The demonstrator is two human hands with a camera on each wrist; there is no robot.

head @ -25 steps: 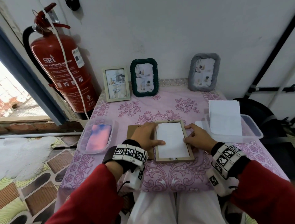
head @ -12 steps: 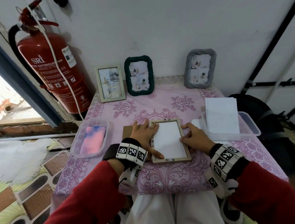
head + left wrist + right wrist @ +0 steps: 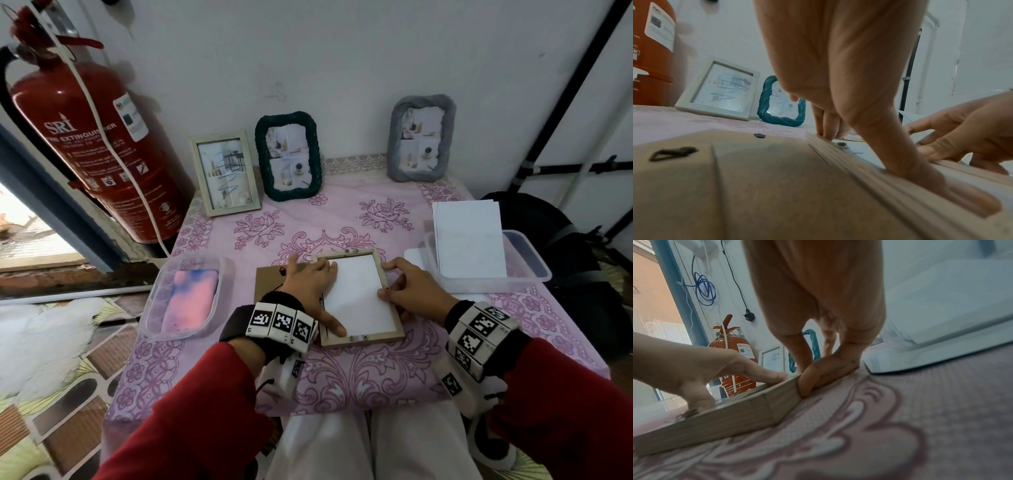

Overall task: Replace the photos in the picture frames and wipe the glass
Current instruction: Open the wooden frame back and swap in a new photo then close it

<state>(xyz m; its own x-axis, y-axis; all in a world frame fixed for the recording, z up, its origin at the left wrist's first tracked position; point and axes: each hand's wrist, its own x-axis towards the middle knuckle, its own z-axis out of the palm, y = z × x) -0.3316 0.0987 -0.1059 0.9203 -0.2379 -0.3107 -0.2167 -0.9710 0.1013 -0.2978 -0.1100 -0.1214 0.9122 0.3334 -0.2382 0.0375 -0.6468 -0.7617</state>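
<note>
One wooden frame [image 3: 356, 298] lying face down at the worktop's [image 3: 342, 219] centre, back open, a white sheet [image 3: 358, 294] seated in the recess. Left hand [image 3: 308, 287] spread flat over the nine o'clock rail, fingers [image 3: 826, 128] straight and together on the far corner, thumb pressed along the near rail toward six. Right hand [image 3: 411, 291] at three o'clock, fingers [image 3: 818, 376] curled down against the outer edge of the rail, steadying rather than lifting.

Step in hand, by the look of it: seating the new photo square in the recess. Brown backing board [image 3: 270, 284] waiting just beside at nine o'clock, partly under the left palm, hanger loop up. Next move likely calls for sliding that board over the sheet without shifting it, then turning the small tabs on the rails.

Farther out: tub with a pink-and-blue cloth [image 3: 190, 298] at nine, tub of white sheets [image 3: 469, 236] at two, three standing frames [image 3: 287, 156] at twelve against the wall.
</note>
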